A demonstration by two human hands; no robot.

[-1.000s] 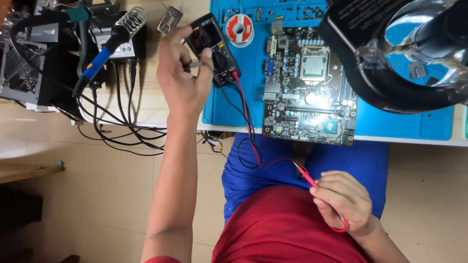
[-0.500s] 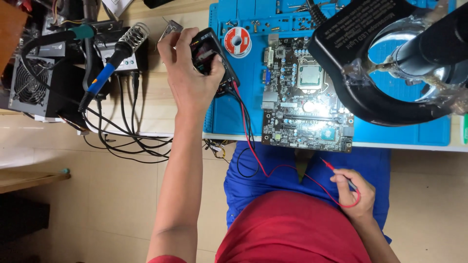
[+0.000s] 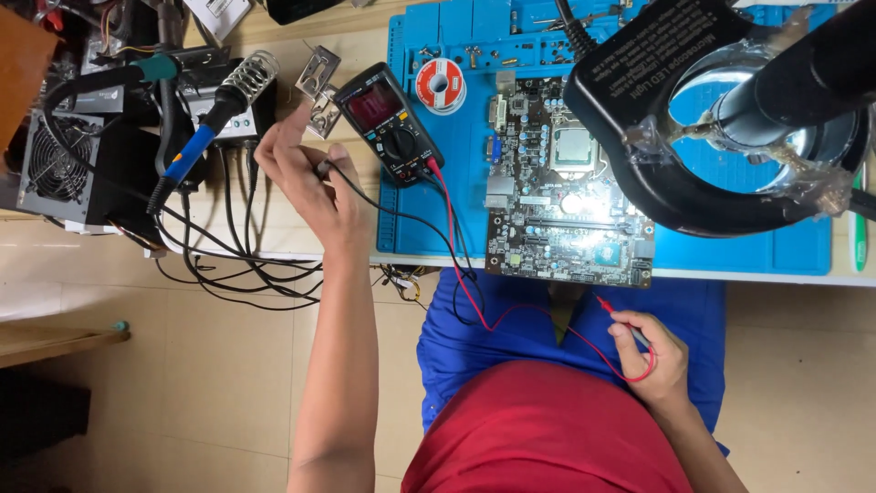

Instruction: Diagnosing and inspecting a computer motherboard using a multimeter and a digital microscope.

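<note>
My left hand (image 3: 306, 183) is raised over the desk's left part, just left of a black multimeter (image 3: 388, 123) that lies on the blue mat (image 3: 429, 219). Its fingers pinch the end of the black test lead (image 3: 383, 210), which runs back to the meter. My right hand (image 3: 652, 358) rests over my lap below the desk edge and grips the red probe (image 3: 620, 315), tip pointing up towards the motherboard (image 3: 570, 196). The red wire loops down from the meter across my blue trousers.
A black ring light on a microscope (image 3: 721, 119) hangs over the board's right side. A soldering iron in its coil stand (image 3: 219, 114), a solder spool (image 3: 441, 85), a fan-grilled power unit (image 3: 59, 169) and tangled cables (image 3: 237, 274) crowd the left.
My left hand has come off the multimeter, shifted left and taken the black lead. My right hand with the red probe has stayed low near the desk edge.
</note>
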